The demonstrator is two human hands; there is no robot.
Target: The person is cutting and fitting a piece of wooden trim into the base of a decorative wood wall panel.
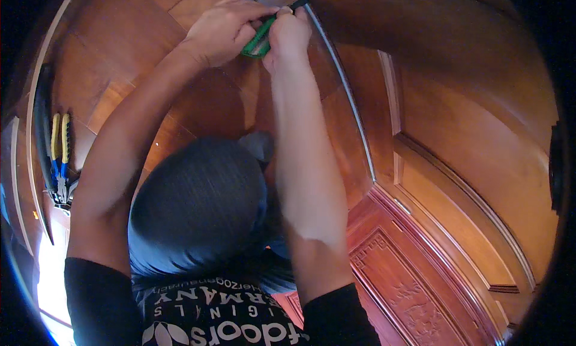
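At the top of the head view, my left hand (219,31) and my right hand (288,37) are close together with curled fingers around a green object (258,46), possibly a small tool; its exact shape is partly hidden by my fingers. A black strip (300,2) runs up from my fingertips at the top end of a pale strip (338,79) along the join between the wooden floor (204,100) and the dark wood panel at the right.
Pliers with yellow-and-blue handles (62,142) lie at the left among dark tools and long thin strips. My grey-clad knee (198,202) is below my hands. Wood paneling (468,136) rises at the right, with a carved reddish door (402,280) at the lower right.
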